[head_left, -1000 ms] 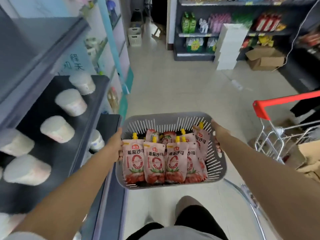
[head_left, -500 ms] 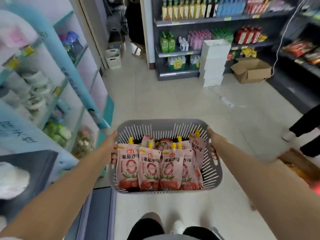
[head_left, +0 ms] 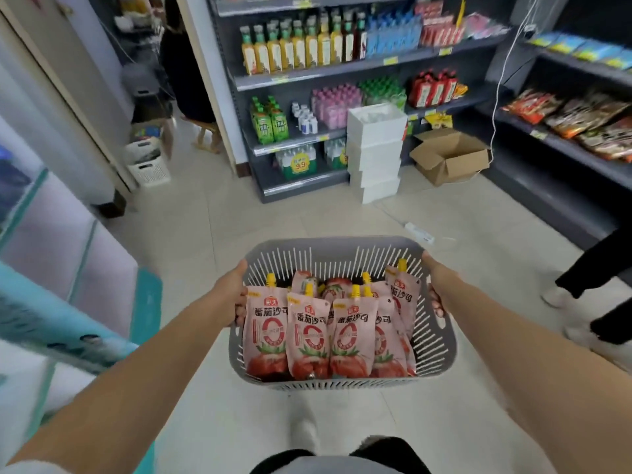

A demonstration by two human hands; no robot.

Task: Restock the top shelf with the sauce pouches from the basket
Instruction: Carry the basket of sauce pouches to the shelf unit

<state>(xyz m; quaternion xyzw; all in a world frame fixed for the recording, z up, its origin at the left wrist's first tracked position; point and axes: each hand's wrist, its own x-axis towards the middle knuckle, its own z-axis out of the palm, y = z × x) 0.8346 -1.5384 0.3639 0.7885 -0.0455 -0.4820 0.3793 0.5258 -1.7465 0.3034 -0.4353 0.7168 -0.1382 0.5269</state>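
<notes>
Squarely between left hand [head_left: 229, 295] and right hand [head_left: 439, 285] — basket [head_left: 342, 242], sauce pouches [head_left: 311, 336] inside

Only one view is given. It is taken from the person's head and is pointed forward and down. The basket [head_left: 342, 244], held by the left hand [head_left: 228, 298] and the right hand [head_left: 441, 283], is seen up close, low in the middle. The shop shelves [head_left: 342, 69] are seen far ahead.

A shop: stocked shelves [head_left: 359, 68] with price tags [head_left: 390, 60]
</notes>
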